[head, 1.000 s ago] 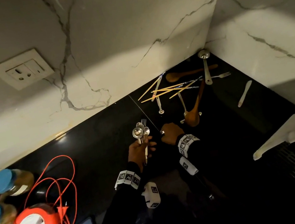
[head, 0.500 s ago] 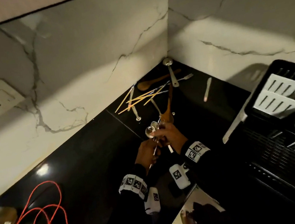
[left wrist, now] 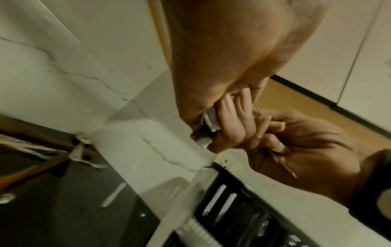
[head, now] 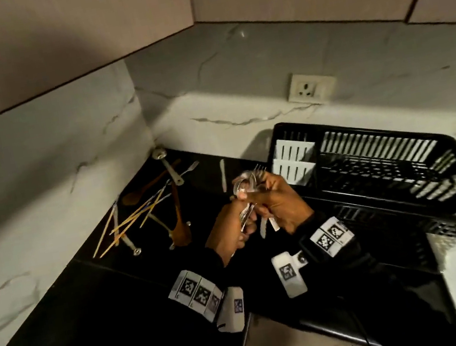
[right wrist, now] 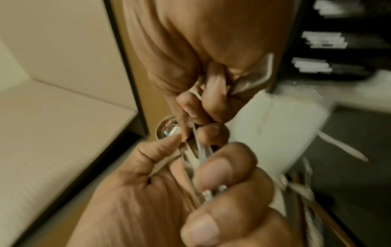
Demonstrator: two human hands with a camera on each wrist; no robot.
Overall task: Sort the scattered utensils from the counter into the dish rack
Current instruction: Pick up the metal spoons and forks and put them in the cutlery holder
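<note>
- Both hands, the left hand (head: 232, 230) and the right hand (head: 279, 203), clamp together on one bundle of metal cutlery (head: 248, 183) above the bench (head: 121, 298), just beside the dish rack (head: 408, 202).
- Risk: a loosened grip during the handover could let pieces slide out and clatter down.
- Count: one rack, two white inserts (head: 294, 161); roughly a dozen utensils still lie scattered (head: 148, 211), while the bundle's number is unreadable.

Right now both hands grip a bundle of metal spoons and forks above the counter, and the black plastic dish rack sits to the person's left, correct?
Wrong side: the head view shows the black plastic dish rack on the person's right. Both hands do grip the bundle of metal spoons and forks.
</note>
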